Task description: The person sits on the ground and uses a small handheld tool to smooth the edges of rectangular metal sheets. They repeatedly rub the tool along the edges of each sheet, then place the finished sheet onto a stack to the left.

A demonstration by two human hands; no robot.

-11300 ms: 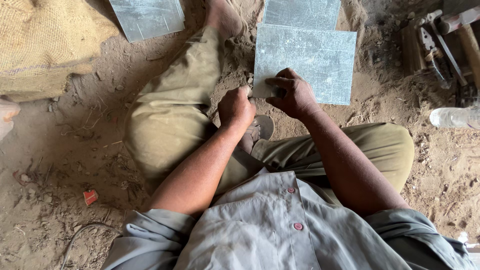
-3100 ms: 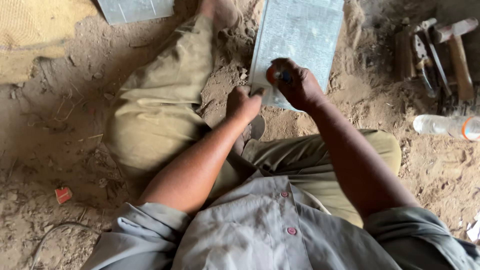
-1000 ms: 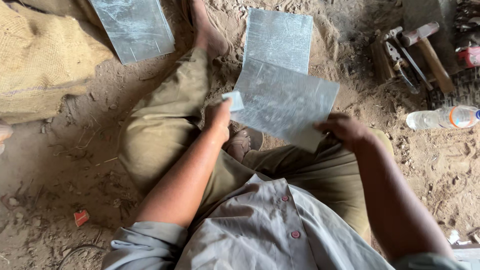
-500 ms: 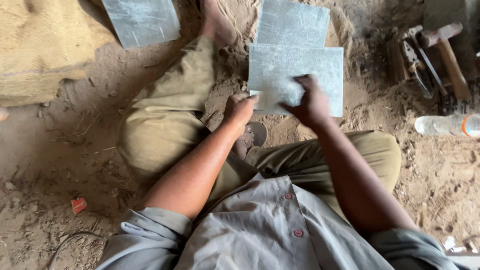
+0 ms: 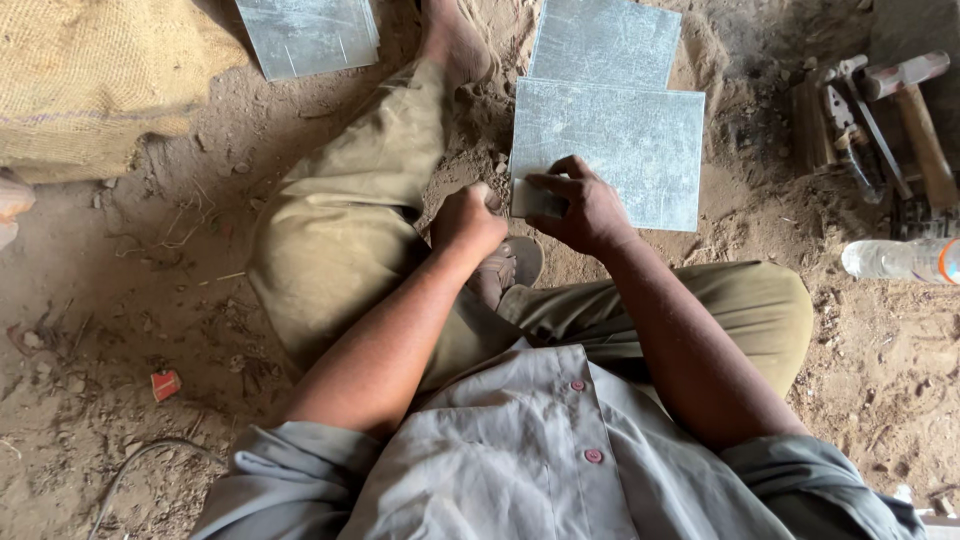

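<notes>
My right hand (image 5: 585,208) lies on the near left corner of the grey metal sheet (image 5: 620,150), its fingers (image 5: 555,185) curled and pressed down on a small pale grey piece (image 5: 530,198) that sits at that corner; the thumb tucks in beside it. My left hand (image 5: 468,218) is just beside, closed into a loose fist at the sheet's left edge, and I cannot tell whether it grips anything. The sheet rests flat on the sandy floor (image 5: 120,300), straight ahead of both hands, between my bent legs. A second metal sheet (image 5: 608,40) lies partly under its far edge, farther out. My left leg stretches forward in olive trousers, the bare foot (image 5: 455,40) near that second sheet. Well off to the far left, a third sheet (image 5: 305,35) lies beside a burlap sack (image 5: 90,80). To the right, near each other, are a hammer (image 5: 915,110), some metal tools (image 5: 850,125) and a plastic bottle (image 5: 900,260) on its side.
</notes>
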